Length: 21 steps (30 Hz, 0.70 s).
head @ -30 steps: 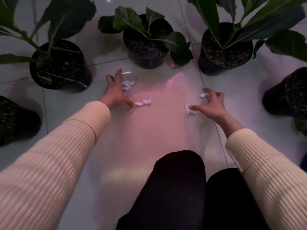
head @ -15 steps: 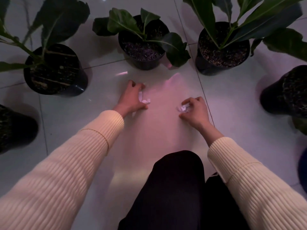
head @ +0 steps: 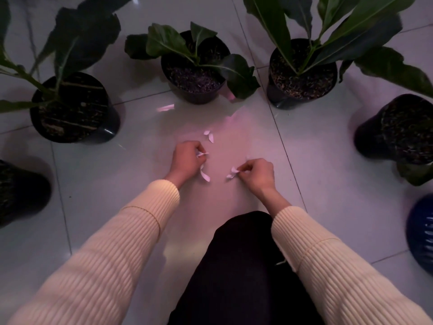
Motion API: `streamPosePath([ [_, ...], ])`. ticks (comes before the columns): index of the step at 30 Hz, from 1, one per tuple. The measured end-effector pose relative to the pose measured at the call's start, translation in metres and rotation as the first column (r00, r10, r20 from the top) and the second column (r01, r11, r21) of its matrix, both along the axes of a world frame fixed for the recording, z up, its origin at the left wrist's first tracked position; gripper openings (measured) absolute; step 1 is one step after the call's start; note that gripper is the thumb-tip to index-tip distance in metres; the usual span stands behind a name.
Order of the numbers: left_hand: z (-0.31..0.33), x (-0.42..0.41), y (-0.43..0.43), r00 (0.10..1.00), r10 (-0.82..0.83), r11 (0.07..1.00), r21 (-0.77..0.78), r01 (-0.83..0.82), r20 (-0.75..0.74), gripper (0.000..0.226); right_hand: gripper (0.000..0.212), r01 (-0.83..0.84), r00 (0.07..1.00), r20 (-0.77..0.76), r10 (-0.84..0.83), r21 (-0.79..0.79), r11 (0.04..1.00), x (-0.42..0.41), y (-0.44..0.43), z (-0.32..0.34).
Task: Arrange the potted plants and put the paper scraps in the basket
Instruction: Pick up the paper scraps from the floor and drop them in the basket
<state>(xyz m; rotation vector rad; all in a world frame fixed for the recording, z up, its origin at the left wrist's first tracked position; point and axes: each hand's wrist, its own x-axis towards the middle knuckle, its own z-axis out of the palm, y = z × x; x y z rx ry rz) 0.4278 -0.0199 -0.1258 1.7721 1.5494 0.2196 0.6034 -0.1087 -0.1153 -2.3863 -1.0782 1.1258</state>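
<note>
Left hand (head: 186, 160) fisted on white scraps (head: 203, 154), bits poking out by the thumb and one strip hanging below the palm. Right hand (head: 257, 173) also closed, pinching scraps (head: 232, 172) at its fingertips. Hands near each other, not touching, low over the tile floor (head: 316, 184). Two loose scraps (head: 209, 136) on the floor just past the left hand.

Pots ring the work area: left pot (head: 72, 106), leafy; middle pot (head: 194, 71), broad leaves; right pot (head: 302, 71), long leaves. Dark pot (head: 396, 130) at the right edge, another dark pot (head: 21, 193) at the left edge, partly cut off. Blue ribbed thing (head: 421, 233) at the lower right edge, cropped; cannot tell if it's the basket.

Cream ribbed sleeves (head: 140, 228) on both arms. Dark-clad knees (head: 243, 266) at bottom centre. Pinkish light patch on the floor under the hands.
</note>
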Motion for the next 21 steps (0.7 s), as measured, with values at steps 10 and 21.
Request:
streamPosePath([
  [10, 0.016, -0.003, 0.014, 0.991, 0.117, 0.993, 0.022, -0.119, 0.067, 0.015, 0.007, 0.15, 0.979, -0.138, -0.151, -0.017, 0.989, 0.0, -0.005, 0.02],
  [21, 0.021, 0.036, 0.053, 0.989, -0.063, 0.998, 0.005, 0.065, -0.137, 0.02, 0.006, 0.16, 0.977, -0.153, -0.146, 0.084, 0.984, 0.003, 0.011, 0.026],
])
